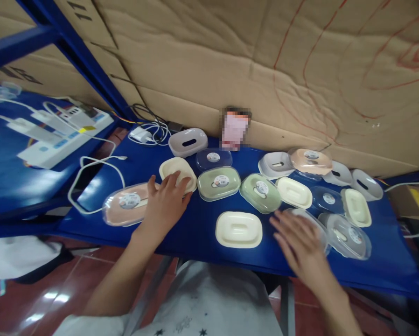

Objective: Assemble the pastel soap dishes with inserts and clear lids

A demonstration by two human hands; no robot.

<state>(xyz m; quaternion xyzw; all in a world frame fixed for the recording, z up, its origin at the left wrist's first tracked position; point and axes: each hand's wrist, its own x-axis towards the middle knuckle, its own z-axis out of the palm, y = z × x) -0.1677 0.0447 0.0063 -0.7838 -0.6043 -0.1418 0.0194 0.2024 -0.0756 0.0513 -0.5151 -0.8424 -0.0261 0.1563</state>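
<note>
My left hand (168, 204) reaches over a cream soap dish (174, 167), its fingers spread across the dish's near side; whether it presses on the dish I cannot tell. By its wrist lies a peach soap dish with a clear lid (120, 204), partly hidden by the hand. My right hand (302, 245) is stretched out with fingers apart, partly covering a clear-lidded dish (316, 224). Between both hands a cream soap dish (239, 229) rests at the table's front. Behind it are two green lidded soap dishes (219, 184), both with round labels.
More soap dishes crowd the right side, among them a peach one (310, 163) and a navy one (326, 200). A phone (235, 129) leans on the cardboard wall (195, 60). At left are a white power strip (66, 140) and a loose white cable (78, 186).
</note>
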